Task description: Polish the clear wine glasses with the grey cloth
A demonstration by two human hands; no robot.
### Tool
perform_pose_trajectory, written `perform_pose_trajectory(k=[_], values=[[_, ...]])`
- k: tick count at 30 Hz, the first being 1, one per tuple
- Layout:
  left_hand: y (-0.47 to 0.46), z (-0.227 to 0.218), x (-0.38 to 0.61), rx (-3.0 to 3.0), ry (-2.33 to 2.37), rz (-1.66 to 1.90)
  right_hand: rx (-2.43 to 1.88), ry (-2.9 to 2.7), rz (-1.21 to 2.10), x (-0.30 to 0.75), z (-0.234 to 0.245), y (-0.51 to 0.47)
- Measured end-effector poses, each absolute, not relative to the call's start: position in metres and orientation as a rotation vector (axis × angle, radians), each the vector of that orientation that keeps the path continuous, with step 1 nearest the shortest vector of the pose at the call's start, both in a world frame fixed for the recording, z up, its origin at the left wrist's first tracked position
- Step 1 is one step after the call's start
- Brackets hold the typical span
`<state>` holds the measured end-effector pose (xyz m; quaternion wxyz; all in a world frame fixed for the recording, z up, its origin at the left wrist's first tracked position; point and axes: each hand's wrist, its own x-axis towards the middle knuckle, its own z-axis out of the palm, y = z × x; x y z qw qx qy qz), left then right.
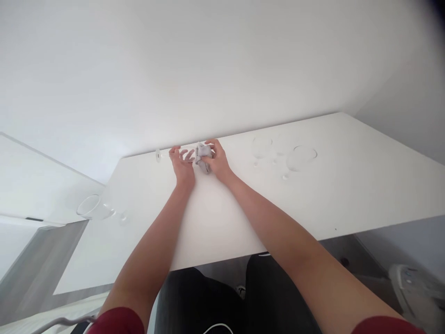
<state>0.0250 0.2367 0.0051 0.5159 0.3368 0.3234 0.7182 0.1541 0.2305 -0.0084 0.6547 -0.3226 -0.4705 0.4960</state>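
Observation:
My left hand point(182, 163) holds a clear stemmed glass point(158, 155) on its side, with the fingers curled round the bowl. Its round foot points left, and some fingers show through the glass. A crumpled light grey cloth point(203, 152) is pinched in my right hand point(218, 158), at the rim end of the bowl. Whether part of the cloth is inside the bowl, I cannot tell. Both hands are close together near the back edge of the white table point(215, 218).
On the right of the table are clear glasses, one farther back point(261, 147) and one nearer point(297, 160), with small round clear pieces around them. Another clear stemmed glass point(93, 208) is at the left edge. A white wall point(222, 69) runs behind the table.

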Motion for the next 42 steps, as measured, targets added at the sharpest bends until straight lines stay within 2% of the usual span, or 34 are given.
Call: perform_pose_trajectory(k=[8,17,27,35,42], values=[[0.239,0.001,0.028,0.807,0.805,1.683,-0.822,-1.126,0.972,0.153,-0.010,0.231],[0.233,0.009,0.028,0.677,0.750,1.735,-0.730,-1.429,1.163,0.151,0.000,0.217],[0.236,0.006,0.027,0.630,0.692,1.764,-0.742,-1.531,1.063,0.151,0.002,0.211],[0.220,0.013,0.032,0.871,0.726,1.657,-0.652,-1.571,1.522,0.159,0.011,0.203],[0.217,0.018,0.036,0.845,0.600,1.674,-0.460,-1.195,1.890,0.163,0.013,0.197]])
